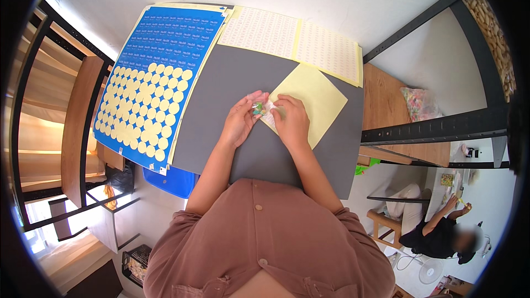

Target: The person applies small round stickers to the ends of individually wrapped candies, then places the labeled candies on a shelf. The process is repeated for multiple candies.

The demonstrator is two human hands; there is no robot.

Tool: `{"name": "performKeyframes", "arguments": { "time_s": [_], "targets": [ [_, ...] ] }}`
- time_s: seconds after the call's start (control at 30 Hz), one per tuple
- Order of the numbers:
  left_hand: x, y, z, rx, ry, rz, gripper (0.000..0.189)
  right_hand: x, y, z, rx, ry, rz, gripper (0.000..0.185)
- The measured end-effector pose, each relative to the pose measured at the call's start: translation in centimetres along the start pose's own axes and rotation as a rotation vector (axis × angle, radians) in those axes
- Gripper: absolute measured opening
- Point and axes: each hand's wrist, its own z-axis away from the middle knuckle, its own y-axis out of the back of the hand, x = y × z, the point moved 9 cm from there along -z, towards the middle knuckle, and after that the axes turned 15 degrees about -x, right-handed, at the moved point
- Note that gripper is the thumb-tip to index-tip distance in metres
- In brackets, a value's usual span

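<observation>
My left hand (242, 119) holds a small clear plastic bag (259, 108) with green, teal and orange pieces inside. Close beside it, my right hand (292, 118) has its fingers bent over the near-left corner of a pale yellow backing sheet (321, 103). Small white printed labels (270, 116) show on that corner, between the two hands. Whether the right fingertips pinch a label cannot be made out. Both hands are above a dark grey tabletop (244, 70).
On the left lies a blue sticker sheet (174, 37) with many round stickers peeled off. Printed label sheets (265, 31) lie along the far edge. A black metal rack post (434, 126) stands at the right, near a bag of colourful pieces (420, 105). Another person (434, 231) sits working beyond.
</observation>
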Motion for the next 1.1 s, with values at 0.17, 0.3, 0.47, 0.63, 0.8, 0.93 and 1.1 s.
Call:
{"name": "performKeyframes", "arguments": {
  "time_s": [0.17,0.3,0.47,0.63,0.8,0.93,1.1],
  "targets": [
    [0.0,0.1,0.0,-0.006,-0.008,0.003,0.034,-0.1,0.1,-0.3,-0.026,-0.036,0.004,0.014],
    [0.0,0.1,-0.1,-0.015,-0.016,0.007,0.034,-0.2,0.2,-0.4,-0.024,-0.043,0.003,0.013],
    [0.0,0.1,0.0,-0.012,-0.02,0.012,0.034,0.4,0.1,-0.1,-0.032,-0.085,-0.026,0.013],
    [0.2,-0.1,0.0,0.004,-0.025,0.029,0.032,-0.2,-0.1,0.2,0.018,0.02,0.011,0.008],
    [0.3,-0.1,0.3,0.05,-0.031,-0.013,0.028,0.5,-0.3,0.2,0.0,0.011,-0.091,0.006],
    [0.4,-0.1,0.2,0.045,-0.043,-0.029,0.028,2.2,-0.1,-0.5,-0.071,-0.045,-0.391,0.006],
    [0.3,0.1,0.3,0.07,-0.025,-0.052,0.027,1.6,0.6,-0.7,-0.016,0.044,-0.654,0.006]
  ]
}}
